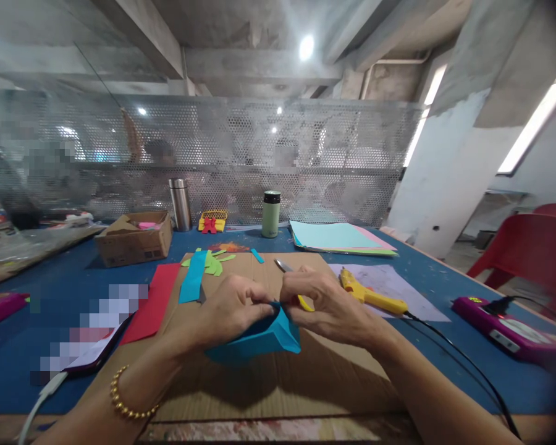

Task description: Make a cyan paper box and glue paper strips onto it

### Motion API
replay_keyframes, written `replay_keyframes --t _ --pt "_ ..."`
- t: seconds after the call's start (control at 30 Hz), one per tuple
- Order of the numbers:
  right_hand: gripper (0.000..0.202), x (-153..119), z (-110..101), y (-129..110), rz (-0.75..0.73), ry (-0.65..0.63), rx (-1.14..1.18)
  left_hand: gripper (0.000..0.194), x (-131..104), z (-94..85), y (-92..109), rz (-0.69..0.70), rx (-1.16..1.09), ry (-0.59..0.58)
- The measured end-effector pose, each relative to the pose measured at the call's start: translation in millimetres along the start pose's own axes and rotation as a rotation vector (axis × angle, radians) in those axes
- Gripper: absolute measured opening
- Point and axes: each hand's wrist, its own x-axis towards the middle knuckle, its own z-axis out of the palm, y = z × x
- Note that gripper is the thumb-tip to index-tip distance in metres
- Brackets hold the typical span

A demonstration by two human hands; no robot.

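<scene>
A folded piece of blue paper (pixel 264 343), shaped like an open box or pouch, is held up above the cardboard sheet (pixel 333 377). My left hand (pixel 234 309) pinches its upper edge between thumb and fingers. On the same edge, close beside it, my right hand (pixel 319 303) is closed on the paper's corner. Scissors are tucked in that right hand as well: a metal blade (pixel 282 266) sticks out beyond the knuckles and a yellow handle (pixel 306 303) shows under the fingers. Beyond my left hand lie a blue paper strip (pixel 194 276) and light green paper scraps (pixel 213 264).
Right of the cardboard, a yellow glue gun (pixel 373 298) lies on lilac paper (pixel 417 290), its cord running to a purple power strip (pixel 505 330). Red paper (pixel 155 303) and a phone (pixel 102 346) lie left. Behind stand a carton (pixel 134 241), a steel flask (pixel 180 207) and a green tumbler (pixel 271 216).
</scene>
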Motion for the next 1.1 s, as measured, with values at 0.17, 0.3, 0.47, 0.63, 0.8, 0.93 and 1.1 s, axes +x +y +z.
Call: replay_keyframes --t 0.17,0.3,0.47,0.63,0.8,0.93,1.1 --pt "0.013 -1.3 -1.0 0.0 0.025 0.014 0.016 0.025 -0.1 -1.3 0.0 -0.016 -0.017 0.026" --pt "0.021 -3.4 -5.9 -2.3 0.004 0.018 0.043 0.028 0.0 -2.4 1.1 -0.06 -0.045 0.07" --pt "0.012 -5.5 -4.6 0.3 0.004 0.037 0.052 0.026 0.1 -1.6 2.9 -0.094 -0.075 0.083" --pt "0.012 -5.9 -1.0 4.0 0.03 0.059 0.052 0.03 1.3 -0.1 0.2 -0.098 -0.093 0.063" --pt "0.014 -6.5 0.2 3.1 0.04 0.078 -0.005 0.024 2.1 0.7 -3.0 -0.05 -0.159 0.09" --pt "0.024 -6.3 -1.6 3.0 0.094 0.157 -0.02 0.02 0.9 -1.3 -4.7 -0.04 -0.175 0.125" --pt "0.033 -4.4 -5.8 0.6 0.165 0.248 0.128 0.016 -0.6 -4.0 -3.1 0.03 -0.204 0.177"
